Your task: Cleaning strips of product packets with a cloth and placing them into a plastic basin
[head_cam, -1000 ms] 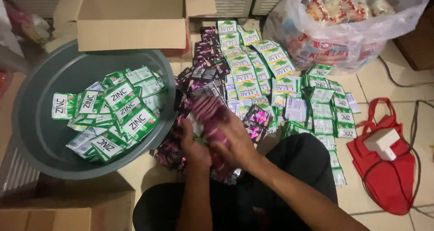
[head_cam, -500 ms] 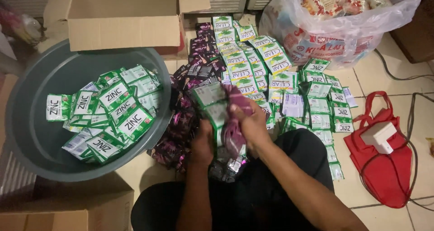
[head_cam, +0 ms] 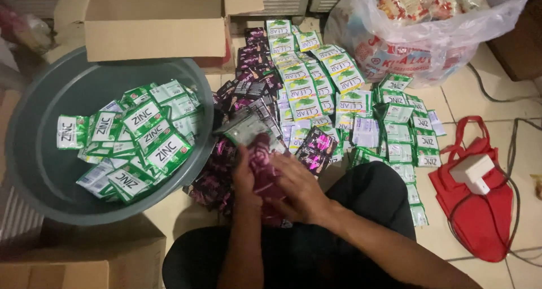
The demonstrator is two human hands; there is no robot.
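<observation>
My left hand (head_cam: 244, 175) and my right hand (head_cam: 298, 186) both grip a strip of dark purple and pink sachets (head_cam: 261, 163) just in front of my lap. The strip's top end, with a greenish-grey back (head_cam: 244, 129), folds away from me. Around my hands lie heaps of dark purple sachet strips (head_cam: 212, 181). Long rows of green and white sachets (head_cam: 307, 85) spread over the floor beyond and to the right.
A grey plastic basin (head_cam: 39, 170) on the left holds several green sachet strips (head_cam: 141, 139). An open cardboard box (head_cam: 152, 23) stands behind it. A clear bag of snack packs (head_cam: 429, 29) sits at the back right. A red cloth bag (head_cam: 480, 215) with a white charger (head_cam: 471, 173) lies at right.
My hands drew the purple strip up, then back down toward my lap, and the strip's top end has folded over. The camera view has shifted slightly.
</observation>
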